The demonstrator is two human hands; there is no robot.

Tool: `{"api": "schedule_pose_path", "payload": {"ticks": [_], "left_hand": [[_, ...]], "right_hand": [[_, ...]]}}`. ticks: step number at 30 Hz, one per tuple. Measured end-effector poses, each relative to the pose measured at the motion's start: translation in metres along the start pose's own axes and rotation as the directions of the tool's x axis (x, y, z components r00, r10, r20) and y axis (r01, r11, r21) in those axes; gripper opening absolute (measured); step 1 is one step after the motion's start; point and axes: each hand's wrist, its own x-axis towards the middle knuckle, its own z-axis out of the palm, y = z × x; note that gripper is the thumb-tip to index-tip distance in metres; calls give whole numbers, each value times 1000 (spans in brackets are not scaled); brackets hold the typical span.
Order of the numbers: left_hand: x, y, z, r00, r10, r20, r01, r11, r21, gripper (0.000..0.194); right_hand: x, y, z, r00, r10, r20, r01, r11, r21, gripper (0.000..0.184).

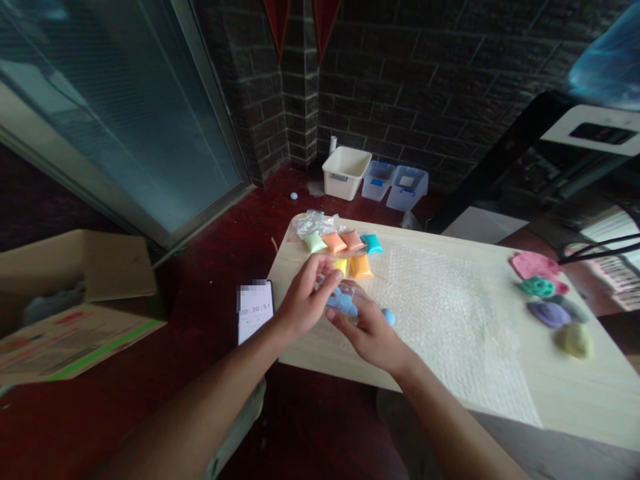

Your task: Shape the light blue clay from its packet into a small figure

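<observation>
Between my two hands is a clear plastic packet [345,301] with soft blue clay inside. My left hand [311,293] pinches its upper left side with thumb and fingers. The fingers of my right hand [367,330] are closed on its lower right side. A small blue clay ball [389,316] lies on the table just right of my right hand. Beyond my hands are a yellow packet [341,267], partly hidden by my left fingers, and an orange packet [361,267]. Farther back lies a row of pale green [315,242], orange, salmon and teal packets [372,243].
Bubble wrap [440,313] covers the table's middle. Shaped clay pieces in pink [535,265], green, purple and yellow [576,341] sit at the right. A phone [256,310] showing a timer is at the left edge. Plastic bins [347,173] and a cardboard box [115,273] stand on the floor.
</observation>
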Motion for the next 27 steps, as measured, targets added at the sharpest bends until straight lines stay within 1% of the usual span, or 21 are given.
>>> {"api": "schedule_pose_path", "payload": {"ticks": [1,2,3,5,6,7,9,11,12,13,15,18,20,23,25,27], "left_hand": [[1,-3,-1,996,-80,-32,78,996,-53,19],[2,-6,0,989,-147,-27,144,984,-103,22],[2,-8,1,982,-191,8,190,971,-146,25],[1,-10,5,975,-210,69,219,955,-201,30],[1,-9,8,978,-198,68,208,956,-207,32],[0,-8,11,983,-179,39,184,964,-195,32],[-1,-6,15,990,-133,-53,125,983,-136,32],[-1,-4,19,989,-93,-115,82,992,-97,29],[0,-3,20,988,-81,-130,68,993,-101,28],[0,-3,20,988,-77,-134,61,991,-117,27],[1,-2,22,990,-76,-121,57,987,-151,27],[-1,0,24,991,-59,-118,42,989,-139,28],[-4,1,25,990,-24,-142,11,996,-91,26],[-7,2,27,981,58,-186,-54,998,23,24],[-8,3,29,976,96,-196,-82,993,80,24],[-8,3,30,974,108,-198,-89,991,99,25]], "right_hand": [[0,-2,-2,999,30,-19,-28,997,78,32],[0,-3,-3,997,68,-43,-61,987,148,35],[0,-4,-5,992,113,-62,-97,972,214,37],[-1,-6,-7,977,203,-60,-170,921,351,39],[-1,-6,-7,969,242,-39,-203,881,427,39],[-1,-7,-7,960,279,-20,-230,830,508,36],[-1,-8,-6,935,356,4,-265,689,675,25],[0,-11,-4,900,435,8,-263,529,807,17],[0,-13,-4,885,465,11,-257,468,846,17],[0,-15,-4,876,483,18,-254,428,867,19],[1,-17,-4,871,490,27,-250,395,884,23],[0,-20,-4,860,509,36,-240,342,909,20],[0,-22,-3,846,532,47,-231,286,930,18],[-1,-24,1,835,547,61,-206,208,956,19],[-2,-26,2,829,555,67,-191,170,967,21],[-1,-27,3,822,565,71,-185,146,972,22]]}}
